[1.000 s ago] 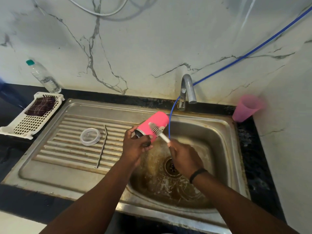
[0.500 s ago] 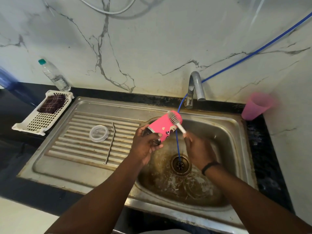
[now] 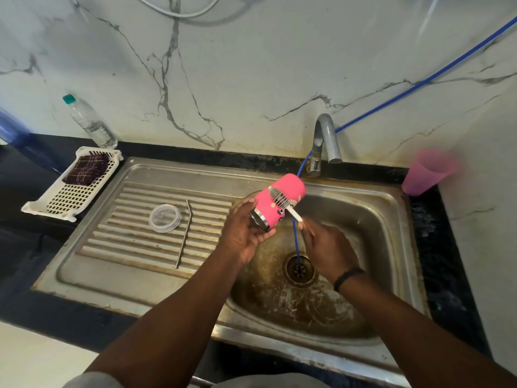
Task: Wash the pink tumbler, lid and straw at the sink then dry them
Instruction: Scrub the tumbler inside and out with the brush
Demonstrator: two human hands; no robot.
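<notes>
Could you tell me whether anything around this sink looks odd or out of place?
A thin blue hose hangs from beside the tap straight into the drain, and the basin is brown-stained. Nothing looks spilled or broken.

There is one view only, from the camera on my head; it looks forward and steeply down over the sink (image 3: 134,275), close enough that my forearms enter from six o'clock; the tap (image 3: 324,141) stands at twelve to one o'clock, the white basket (image 3: 70,191) at nine, the marble wall (image 3: 251,65) across the top; no second view shares anything.
</notes>
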